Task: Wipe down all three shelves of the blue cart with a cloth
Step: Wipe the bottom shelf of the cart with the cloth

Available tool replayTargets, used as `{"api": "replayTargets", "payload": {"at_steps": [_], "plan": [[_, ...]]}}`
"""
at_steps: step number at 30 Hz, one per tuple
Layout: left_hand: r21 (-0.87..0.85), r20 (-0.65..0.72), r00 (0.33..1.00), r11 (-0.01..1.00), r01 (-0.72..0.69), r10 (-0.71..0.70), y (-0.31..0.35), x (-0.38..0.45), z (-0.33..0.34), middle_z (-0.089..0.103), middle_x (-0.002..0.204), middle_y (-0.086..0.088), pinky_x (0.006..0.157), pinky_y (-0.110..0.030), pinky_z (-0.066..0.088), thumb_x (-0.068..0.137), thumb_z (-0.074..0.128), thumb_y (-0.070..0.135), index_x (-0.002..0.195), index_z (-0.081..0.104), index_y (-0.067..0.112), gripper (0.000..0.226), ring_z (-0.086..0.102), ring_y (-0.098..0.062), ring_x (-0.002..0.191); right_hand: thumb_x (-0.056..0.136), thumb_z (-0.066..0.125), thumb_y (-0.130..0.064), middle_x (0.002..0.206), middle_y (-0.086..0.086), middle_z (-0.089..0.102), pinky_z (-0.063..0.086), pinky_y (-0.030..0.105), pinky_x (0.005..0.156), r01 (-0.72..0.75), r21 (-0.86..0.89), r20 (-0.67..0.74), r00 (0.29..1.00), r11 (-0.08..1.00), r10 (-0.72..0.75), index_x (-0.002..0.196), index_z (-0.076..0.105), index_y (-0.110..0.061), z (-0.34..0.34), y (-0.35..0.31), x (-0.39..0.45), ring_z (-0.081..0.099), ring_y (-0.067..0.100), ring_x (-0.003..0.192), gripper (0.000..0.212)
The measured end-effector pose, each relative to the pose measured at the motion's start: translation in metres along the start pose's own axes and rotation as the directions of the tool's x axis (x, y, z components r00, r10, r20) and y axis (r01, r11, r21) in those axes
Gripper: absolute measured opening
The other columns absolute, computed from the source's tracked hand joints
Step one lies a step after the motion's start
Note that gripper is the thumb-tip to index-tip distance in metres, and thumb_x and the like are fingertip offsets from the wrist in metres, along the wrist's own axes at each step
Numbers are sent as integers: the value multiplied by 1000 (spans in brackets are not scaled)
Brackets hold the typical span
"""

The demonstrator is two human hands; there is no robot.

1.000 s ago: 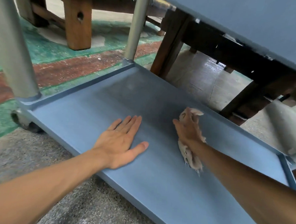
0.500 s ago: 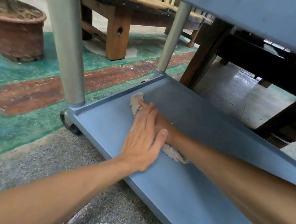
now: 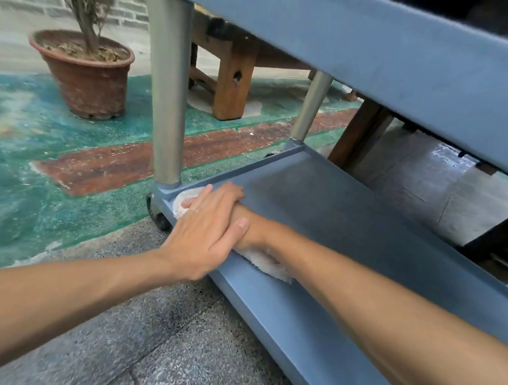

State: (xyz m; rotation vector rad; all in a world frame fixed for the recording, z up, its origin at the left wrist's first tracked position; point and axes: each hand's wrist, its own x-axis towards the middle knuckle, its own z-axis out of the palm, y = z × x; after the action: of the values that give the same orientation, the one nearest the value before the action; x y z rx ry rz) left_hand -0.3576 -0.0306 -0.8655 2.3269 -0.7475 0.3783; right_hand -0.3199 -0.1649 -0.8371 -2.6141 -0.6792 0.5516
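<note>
On bottom shelf (image 3: 348, 226) — pale, seemingly fluffy cloth (image 3: 268, 263)

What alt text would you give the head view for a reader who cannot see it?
Two bare hands press a pale cloth into the near left corner of a blue cart's bottom shelf, the left hand laid over the right hand. A metal post rises from that corner, with a potted plant on the floor beyond.

Cloth (image 3: 268, 262) on bottom shelf (image 3: 348, 226)
</note>
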Motion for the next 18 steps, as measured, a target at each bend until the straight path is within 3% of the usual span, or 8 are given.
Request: {"api": "replayTargets", "payload": {"at_steps": [2, 4, 6, 8, 10, 13, 15, 18], "plan": [[-8, 29, 999, 1000, -30, 30, -3, -7, -10, 48, 138, 0, 111, -38, 31, 100, 31, 46, 138, 38, 18, 48, 44, -17, 127, 94, 58, 8, 129, 10, 49, 38, 28, 106, 63, 80, -61, 996, 995, -58, 134, 48, 10, -5, -10, -4, 49, 25, 123, 41], [10, 84, 994, 998, -68, 67, -5, -12, -17, 43, 141, 4, 106, -34, 35, 99, 34, 54, 143, 31, 23, 53, 43, -12, 126, 89, 62, 8, 134, 15, 57, 46, 35, 109, 28, 215, -55, 998, 976, -16, 135, 51, 4, -11, -17, -15, 56, 23, 127, 47], [30, 169, 982, 995, -90, 84, -5, -18, -20, 39, 145, 5, 105, -31, 35, 95, 41, 62, 147, 21, 25, 67, 41, -11, 129, 80, 62, 4, 135, 10, 62, 49, 25, 104, 11, 287, -13, 1000, 958, -8, 132, 57, -3, -16, -13, -31, 61, 8, 120, 53], [87, 303, 950, 991, -106, 75, -4, -26, -18, 35, 149, 1, 108, -37, 36, 89, 48, 62, 151, 11, 23, 82, 39, -16, 132, 67, 53, -3, 124, 7, 67, 46, 12, 90, 11, 263, 42, 999, 965, -23, 124, 64, -7, -17, -8, -55, 60, -3, 101, 59], [175, 428, 901, 970, -166, 77, -1, -40, -12, 33, 153, -6, 114, -42, 32, 85, 50, 54, 152, 2, 22, 88, 36, -22, 138, 61, 48, -6, 116, 7, 69, 44, 19, 86, -40, 282, 46, 999, 959, 28, 117, 67, -10, -12, 1, -83, 58, 2, 98, 59], [210, 545, 825, 927, -310, 152, 18, -62, 1, 25, 158, -9, 123, -39, 14, 83, 51, 41, 152, 4, 20, 86, 23, -23, 147, 64, 53, -2, 116, 11, 65, 45, 31, 89, -102, 357, 8, 994, 929, 106, 113, 64, -15, 14, 18, -136, 59, 16, 98, 52], [176, 581, 784, 906, -385, 221, 34, -70, 10, 21, 159, -8, 122, -37, 4, 82, 52, 34, 153, 8, 19, 85, 16, -21, 149, 69, 55, 7, 109, -1, 64, 44, 25, 87, -120, 416, -6, 991, 901, 134, 111, 62, -19, 32, 25, -172, 58, 9, 97, 50], [123, 602, 732, 869, -479, 318, 67, -77, 25, 27, 155, -12, 123, -46, 7, 87, 51, 32, 150, 18, 14, 74, 22, -25, 146, 69, 54, 15, 98, -19, 61, 41, 17, 81, -177, 461, -3, 980, 869, 201, 108, 62, -22, 50, 32, -223, 55, 1, 91, 54]]}}
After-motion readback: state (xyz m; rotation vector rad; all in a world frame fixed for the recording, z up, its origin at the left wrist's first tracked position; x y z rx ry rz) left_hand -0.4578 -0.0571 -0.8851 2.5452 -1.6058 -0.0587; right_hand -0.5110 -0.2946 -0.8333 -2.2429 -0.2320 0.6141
